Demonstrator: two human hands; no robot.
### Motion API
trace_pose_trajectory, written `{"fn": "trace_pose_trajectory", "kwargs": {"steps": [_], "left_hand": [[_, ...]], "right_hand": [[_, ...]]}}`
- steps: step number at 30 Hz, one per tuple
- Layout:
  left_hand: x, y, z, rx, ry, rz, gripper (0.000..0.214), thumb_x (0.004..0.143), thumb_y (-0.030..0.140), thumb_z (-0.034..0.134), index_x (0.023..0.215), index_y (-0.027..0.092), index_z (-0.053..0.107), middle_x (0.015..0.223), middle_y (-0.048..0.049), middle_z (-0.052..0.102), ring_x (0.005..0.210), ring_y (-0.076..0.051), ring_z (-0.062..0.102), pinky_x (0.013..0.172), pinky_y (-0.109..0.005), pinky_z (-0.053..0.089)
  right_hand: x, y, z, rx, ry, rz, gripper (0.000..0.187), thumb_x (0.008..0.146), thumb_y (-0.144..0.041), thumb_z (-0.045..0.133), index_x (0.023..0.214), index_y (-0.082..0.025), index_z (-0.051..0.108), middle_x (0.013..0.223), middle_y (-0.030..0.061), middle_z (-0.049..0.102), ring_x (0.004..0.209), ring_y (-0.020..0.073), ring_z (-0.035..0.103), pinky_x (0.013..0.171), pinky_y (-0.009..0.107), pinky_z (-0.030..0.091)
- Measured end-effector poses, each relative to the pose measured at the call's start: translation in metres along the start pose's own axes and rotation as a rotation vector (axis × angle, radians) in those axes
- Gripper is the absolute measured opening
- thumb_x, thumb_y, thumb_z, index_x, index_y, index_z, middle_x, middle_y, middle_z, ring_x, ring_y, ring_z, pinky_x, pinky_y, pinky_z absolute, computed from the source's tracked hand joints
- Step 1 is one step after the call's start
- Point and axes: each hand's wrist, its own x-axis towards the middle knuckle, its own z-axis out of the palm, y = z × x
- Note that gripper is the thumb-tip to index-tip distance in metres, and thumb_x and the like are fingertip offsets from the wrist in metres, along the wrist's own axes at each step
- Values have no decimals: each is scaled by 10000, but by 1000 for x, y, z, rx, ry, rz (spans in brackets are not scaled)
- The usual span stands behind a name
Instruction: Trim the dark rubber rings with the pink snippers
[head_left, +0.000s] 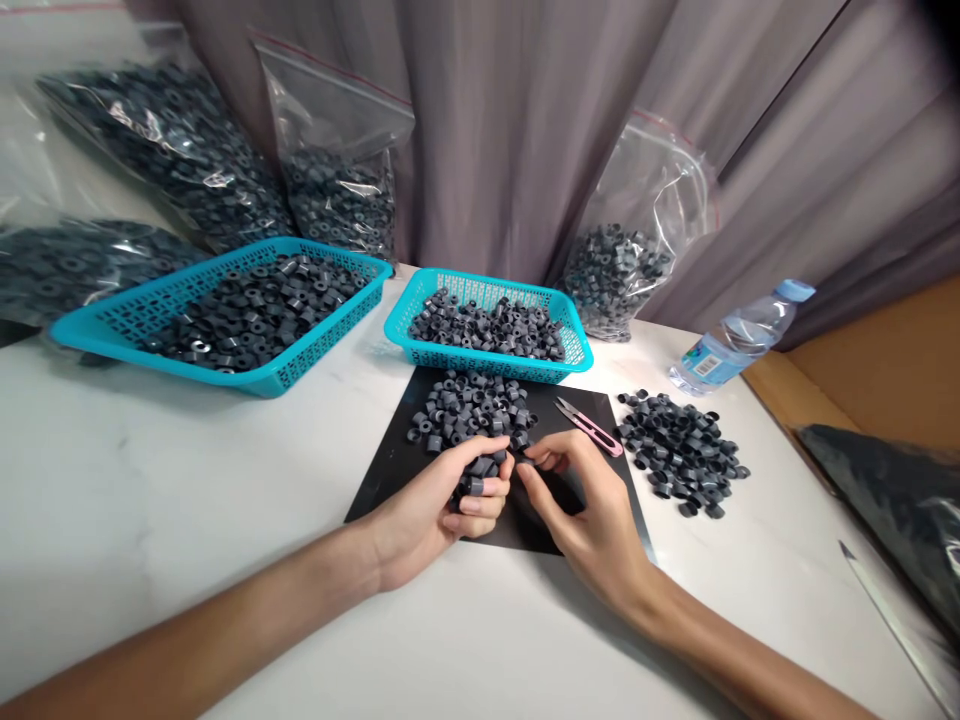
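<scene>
My left hand is curled shut around a handful of small dark grey rubber rings over a black mat. My right hand pinches one ring between thumb and fingertips, right beside the left hand. A loose heap of the same rings lies on the mat just beyond both hands. Pink-handled thread snips rest on the mat's right part, near my right fingers.
Two turquoise baskets of rings stand behind the mat. Another ring pile lies right of it, with a water bottle lying behind. Clear bags of rings lean against a grey curtain. The table edge runs at right.
</scene>
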Motion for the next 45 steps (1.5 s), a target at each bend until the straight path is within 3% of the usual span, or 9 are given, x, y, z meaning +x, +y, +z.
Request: {"fn": "trace_pose_trajectory", "kwargs": {"steps": [8,19,28,33,41,45], "left_hand": [[1,-1,-3,10,24,21,290,907,332,573,714,117,554,615,64,363,430,0,239,345,-103,154],[0,-5,1,97,71,19,236,910,310,546,798,120,629,646,7,541,432,-16,371,339,-103,170],[-1,-4,2,127,42,72,217,921,266,511,840,120,651,566,45,492,419,-8,296,380,-104,149],[-3,-4,5,151,63,76,245,921,282,535,744,125,597,560,46,484,421,-6,282,397,-117,169],[-4,-4,4,126,73,88,193,912,272,547,803,125,609,658,19,517,461,-13,328,398,-114,184],[-3,-3,3,146,69,94,226,912,292,541,830,105,638,744,-17,546,495,-17,350,395,-110,183]], "right_hand": [[-2,-5,-5,52,51,-157,156,937,-107,582,1024,-222,644,954,45,610,868,163,612,765,312,512],[-3,-5,-8,141,-14,-131,240,924,-117,605,1136,-217,659,959,54,665,882,182,633,766,322,516],[0,-4,-7,190,-55,-84,230,929,-167,609,1144,-227,661,863,30,683,852,188,627,766,336,514],[0,-2,-7,196,-39,-70,116,926,-185,624,1021,-228,675,943,45,685,887,193,630,784,339,516],[2,-4,-8,171,-73,-82,172,933,-220,619,1085,-240,697,1008,55,624,927,186,605,797,324,506],[1,-5,-8,199,-34,-31,199,977,-199,526,1097,-244,679,970,43,622,897,173,608,797,316,498]]}}
